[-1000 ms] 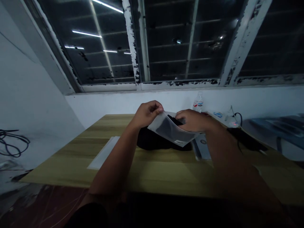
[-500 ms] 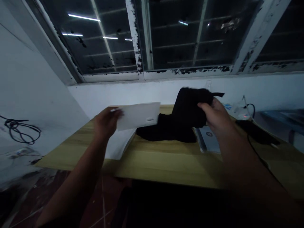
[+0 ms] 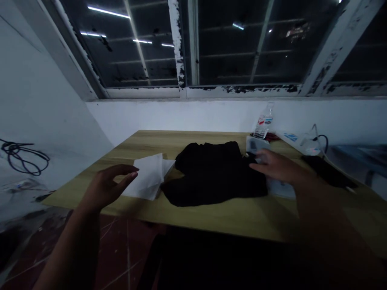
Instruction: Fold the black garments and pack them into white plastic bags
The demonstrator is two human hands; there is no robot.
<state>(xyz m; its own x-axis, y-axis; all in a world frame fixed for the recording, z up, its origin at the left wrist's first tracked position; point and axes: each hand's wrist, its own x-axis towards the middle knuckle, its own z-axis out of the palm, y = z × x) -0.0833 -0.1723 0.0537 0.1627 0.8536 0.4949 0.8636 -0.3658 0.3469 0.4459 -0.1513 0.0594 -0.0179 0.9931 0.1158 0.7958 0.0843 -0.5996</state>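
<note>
My left hand (image 3: 110, 185) hovers beside folded white sheets (image 3: 146, 175), thumb and fingers apart with nothing between them. The sheets, paper or thin packets, overlap on the left of the wooden table. Black cloth (image 3: 211, 175), seemingly a pair of shorts with two legs toward the left, is spread flat across the middle. At its upper right edge, my right hand (image 3: 273, 165) has its thumb and fingers about the cloth; the exact grip is dim. A clear plastic packet (image 3: 281, 188) lies partly under that hand and the cloth.
A clear water bottle (image 3: 263, 123) stands at the table's back, near a small dark red item (image 3: 273, 137). A black flat object (image 3: 328, 171) and a charger with a cable (image 3: 313, 147) are to the right. Coiled black cable (image 3: 24, 157) hangs on the left wall.
The black shorts have come down from my raised right hand and now lie spread flat. My left hand has let go of a white sheet, which rests on the pile, and moved left.
</note>
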